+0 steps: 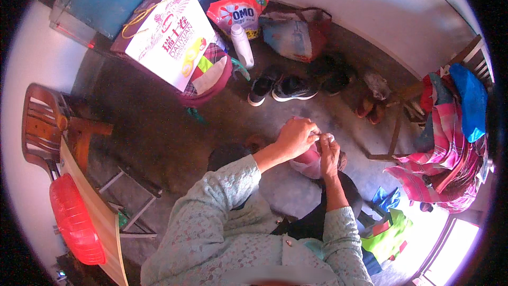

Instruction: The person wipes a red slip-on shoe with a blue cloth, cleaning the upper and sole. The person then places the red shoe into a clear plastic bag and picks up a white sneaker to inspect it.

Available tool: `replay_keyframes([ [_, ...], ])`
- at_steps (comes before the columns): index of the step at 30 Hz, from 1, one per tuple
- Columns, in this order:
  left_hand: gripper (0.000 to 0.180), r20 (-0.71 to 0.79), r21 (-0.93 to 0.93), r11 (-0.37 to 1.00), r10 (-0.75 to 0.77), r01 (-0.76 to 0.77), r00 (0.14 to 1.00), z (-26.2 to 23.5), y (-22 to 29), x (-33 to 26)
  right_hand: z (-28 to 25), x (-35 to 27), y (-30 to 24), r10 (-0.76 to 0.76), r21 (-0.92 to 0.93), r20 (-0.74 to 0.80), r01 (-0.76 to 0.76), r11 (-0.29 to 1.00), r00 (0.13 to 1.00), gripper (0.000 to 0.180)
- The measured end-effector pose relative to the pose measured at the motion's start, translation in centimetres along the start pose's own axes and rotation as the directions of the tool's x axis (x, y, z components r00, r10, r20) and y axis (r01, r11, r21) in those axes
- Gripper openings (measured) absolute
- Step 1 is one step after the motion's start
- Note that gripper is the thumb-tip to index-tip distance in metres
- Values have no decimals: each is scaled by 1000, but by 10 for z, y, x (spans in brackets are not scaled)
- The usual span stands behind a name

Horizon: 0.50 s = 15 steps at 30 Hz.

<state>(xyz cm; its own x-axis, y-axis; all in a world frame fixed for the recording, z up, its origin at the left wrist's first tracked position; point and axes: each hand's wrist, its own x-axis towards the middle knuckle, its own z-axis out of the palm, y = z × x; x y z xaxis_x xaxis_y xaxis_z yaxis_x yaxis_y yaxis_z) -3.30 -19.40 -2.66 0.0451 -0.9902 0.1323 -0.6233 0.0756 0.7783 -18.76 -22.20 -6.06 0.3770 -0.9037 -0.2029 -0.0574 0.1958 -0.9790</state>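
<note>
My left hand (296,136) and my right hand (329,154) are close together in front of me, both gripping a pink and white plastic bag (308,163). My fingertips pinch the bag's top edge between them near the middle of the view. The bag bulges below my hands over my dark-trousered knee. What is inside it is hidden. My sleeves are pale green lace.
Dark sneakers (292,88) and brown sandals (370,107) lie on the concrete floor ahead. A white and maroon gift bag (172,34), a detergent pouch (239,13) and a white bottle (242,45) stand behind. Plaid cloths (444,153) hang over a chair at right; a wooden chair (45,127) and red basin (74,222) at left.
</note>
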Motion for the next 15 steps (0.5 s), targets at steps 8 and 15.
replay_keyframes([
  [8,26,251,340,941,-81,-9,965,9,-4,-4,-9,7,-8,6,-238,-192,-53,970,981,29],
  [15,31,403,390,916,-81,-91,912,16,-23,-8,-17,5,-22,40,-307,-182,-96,947,982,30],
])
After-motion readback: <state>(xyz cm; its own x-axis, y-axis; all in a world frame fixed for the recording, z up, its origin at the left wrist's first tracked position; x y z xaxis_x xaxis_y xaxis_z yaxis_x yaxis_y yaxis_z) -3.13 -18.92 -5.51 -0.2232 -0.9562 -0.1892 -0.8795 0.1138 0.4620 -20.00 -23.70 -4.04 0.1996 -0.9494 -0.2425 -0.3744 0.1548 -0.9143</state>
